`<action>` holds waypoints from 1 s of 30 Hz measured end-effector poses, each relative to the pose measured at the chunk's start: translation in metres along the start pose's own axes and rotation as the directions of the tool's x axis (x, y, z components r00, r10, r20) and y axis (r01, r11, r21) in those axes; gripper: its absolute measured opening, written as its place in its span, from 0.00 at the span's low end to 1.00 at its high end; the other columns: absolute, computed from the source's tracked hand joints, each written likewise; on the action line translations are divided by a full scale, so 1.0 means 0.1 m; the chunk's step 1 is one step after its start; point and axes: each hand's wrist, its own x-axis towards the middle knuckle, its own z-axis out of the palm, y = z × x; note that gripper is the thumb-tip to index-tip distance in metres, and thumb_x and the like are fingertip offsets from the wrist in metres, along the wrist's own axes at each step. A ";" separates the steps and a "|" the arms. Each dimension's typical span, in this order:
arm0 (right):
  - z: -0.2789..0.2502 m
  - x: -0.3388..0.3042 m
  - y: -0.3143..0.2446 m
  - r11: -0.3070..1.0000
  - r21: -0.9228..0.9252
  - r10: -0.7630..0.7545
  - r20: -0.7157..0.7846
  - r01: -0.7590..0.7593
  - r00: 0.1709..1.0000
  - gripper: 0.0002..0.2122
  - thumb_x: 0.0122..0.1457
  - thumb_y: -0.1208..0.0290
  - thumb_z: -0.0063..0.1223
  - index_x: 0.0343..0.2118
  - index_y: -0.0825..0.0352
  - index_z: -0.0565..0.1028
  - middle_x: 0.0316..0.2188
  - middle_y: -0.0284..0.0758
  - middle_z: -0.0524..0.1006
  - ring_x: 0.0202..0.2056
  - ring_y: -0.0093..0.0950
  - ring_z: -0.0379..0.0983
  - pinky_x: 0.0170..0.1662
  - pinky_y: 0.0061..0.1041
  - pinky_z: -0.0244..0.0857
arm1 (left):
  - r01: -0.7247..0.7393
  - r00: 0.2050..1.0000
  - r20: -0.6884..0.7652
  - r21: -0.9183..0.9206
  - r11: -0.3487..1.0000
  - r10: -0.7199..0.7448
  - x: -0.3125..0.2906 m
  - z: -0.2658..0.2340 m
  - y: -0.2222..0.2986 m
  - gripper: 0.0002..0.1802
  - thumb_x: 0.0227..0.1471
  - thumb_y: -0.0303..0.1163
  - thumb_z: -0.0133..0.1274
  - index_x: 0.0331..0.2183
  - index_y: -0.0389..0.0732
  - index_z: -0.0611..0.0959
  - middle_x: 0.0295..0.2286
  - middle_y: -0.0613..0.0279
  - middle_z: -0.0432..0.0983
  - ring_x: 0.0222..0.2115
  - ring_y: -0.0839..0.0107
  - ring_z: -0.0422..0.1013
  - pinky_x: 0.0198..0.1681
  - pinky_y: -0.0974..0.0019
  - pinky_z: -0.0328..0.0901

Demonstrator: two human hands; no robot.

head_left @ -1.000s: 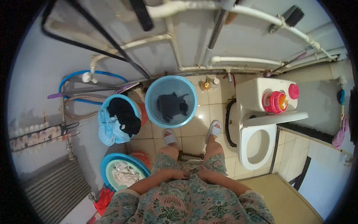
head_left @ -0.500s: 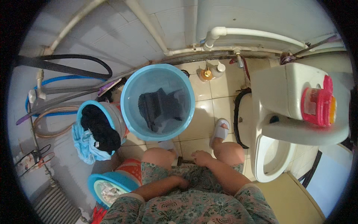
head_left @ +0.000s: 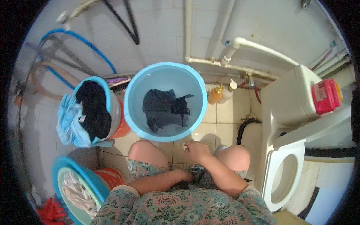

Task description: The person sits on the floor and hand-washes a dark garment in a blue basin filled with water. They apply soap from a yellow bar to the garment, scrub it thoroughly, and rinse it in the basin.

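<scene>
Dark cloth, long axis left-to-right, strip rightward, lies in round light-blue basin; right grip loosely open, left grip indeterminable.

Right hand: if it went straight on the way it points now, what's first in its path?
Probably the near rim of the light-blue basin, ahead and to the left of the right hand. Height is unclear from this one view, so it might pass below the rim.
</scene>
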 end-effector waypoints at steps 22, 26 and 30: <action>-0.71 -0.18 -0.38 -0.008 0.998 0.267 -0.051 0.055 0.962 0.14 0.52 0.73 0.46 0.43 0.61 0.65 0.35 0.30 0.69 0.33 0.25 0.68 0.33 0.26 0.63 | -0.084 -0.072 -0.951 -0.294 0.952 -0.300 -2.28 -0.34 -0.22 0.13 0.48 0.31 0.50 0.35 0.33 0.77 0.27 0.60 0.75 0.30 0.69 0.71 0.34 0.66 0.65; -0.62 0.16 -0.09 -0.047 0.998 0.315 -0.016 0.032 0.949 0.12 0.52 0.71 0.48 0.40 0.61 0.65 0.35 0.31 0.67 0.36 0.27 0.65 0.39 0.31 0.61 | -0.324 -0.357 -0.808 -0.364 0.873 -0.469 -2.23 -0.60 -0.87 0.14 0.46 0.32 0.50 0.36 0.35 0.76 0.25 0.60 0.70 0.26 0.68 0.69 0.28 0.66 0.64; -0.60 0.34 -0.02 -0.056 0.997 0.445 -0.021 0.051 0.895 0.14 0.51 0.69 0.50 0.41 0.61 0.65 0.39 0.33 0.64 0.41 0.27 0.61 0.45 0.34 0.58 | -0.792 -0.179 -0.348 -0.503 0.345 -0.920 -1.54 -0.50 -1.65 0.10 0.48 0.35 0.48 0.31 0.39 0.74 0.23 0.61 0.68 0.19 0.74 0.63 0.18 0.69 0.57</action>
